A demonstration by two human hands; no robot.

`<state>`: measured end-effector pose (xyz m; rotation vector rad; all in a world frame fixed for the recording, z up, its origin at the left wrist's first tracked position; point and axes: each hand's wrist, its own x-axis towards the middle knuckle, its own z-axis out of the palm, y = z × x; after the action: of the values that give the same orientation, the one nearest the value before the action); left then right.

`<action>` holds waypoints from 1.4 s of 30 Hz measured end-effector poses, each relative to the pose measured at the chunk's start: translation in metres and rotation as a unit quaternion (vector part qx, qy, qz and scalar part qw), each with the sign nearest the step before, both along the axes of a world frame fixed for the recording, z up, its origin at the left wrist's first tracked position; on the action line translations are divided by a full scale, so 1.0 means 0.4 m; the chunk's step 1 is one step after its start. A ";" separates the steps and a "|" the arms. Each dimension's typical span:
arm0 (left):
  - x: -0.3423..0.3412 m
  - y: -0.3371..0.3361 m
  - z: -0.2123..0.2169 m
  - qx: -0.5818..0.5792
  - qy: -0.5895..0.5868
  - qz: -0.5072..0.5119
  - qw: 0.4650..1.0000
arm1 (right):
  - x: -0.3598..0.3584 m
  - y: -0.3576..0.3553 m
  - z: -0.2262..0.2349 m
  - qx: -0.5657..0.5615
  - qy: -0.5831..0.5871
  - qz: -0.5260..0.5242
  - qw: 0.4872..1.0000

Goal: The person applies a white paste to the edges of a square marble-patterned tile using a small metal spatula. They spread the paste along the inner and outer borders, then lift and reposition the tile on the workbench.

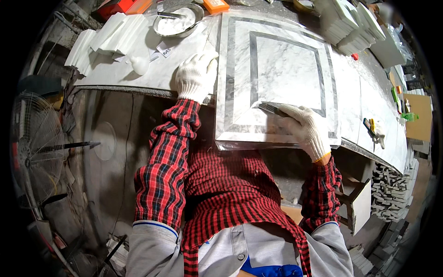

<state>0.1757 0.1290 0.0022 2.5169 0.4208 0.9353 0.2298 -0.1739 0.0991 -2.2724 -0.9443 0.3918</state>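
Observation:
A square white marble panel with grey inlaid frame bands lies on the worktable in front of me, its near edge jutting past the table edge. My right hand, in a white knit glove, closes around a flat metal scraper with a dark surface. The scraper's tip rests at the panel's near inner grey band. Beside the panel's left edge, my left hand, gloved too, lies on the table with its fingers stretched out, holding nothing.
At the back left stands a metal bowl of white paste with a tool in it. Stacks of white tile strips lie left of it, near a white bottle-shaped object. More tile stacks stand back right. A fan is at the left.

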 end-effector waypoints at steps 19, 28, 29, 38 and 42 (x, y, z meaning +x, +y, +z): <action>-0.001 0.005 0.000 -0.007 0.017 0.006 1.000 | -0.006 0.023 -0.030 -0.032 0.001 -0.002 0.999; -0.003 0.007 0.000 0.000 0.028 0.007 1.000 | -0.028 -0.010 -0.033 -0.002 -0.038 0.007 0.999; -0.002 0.008 -0.001 0.003 0.027 0.009 1.000 | -0.028 -0.010 -0.036 -0.005 -0.042 0.009 0.999; 0.000 0.005 -0.003 0.003 0.022 0.010 1.000 | -0.032 0.021 -0.012 -0.064 -0.023 -0.012 0.998; -0.001 0.007 0.000 0.005 0.011 0.005 1.000 | -0.027 0.016 -0.051 0.020 -0.060 -0.003 0.998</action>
<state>0.1754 0.1318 0.0022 2.5393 0.4362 0.9156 0.2190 -0.1677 0.0786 -2.2827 -0.9953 0.2321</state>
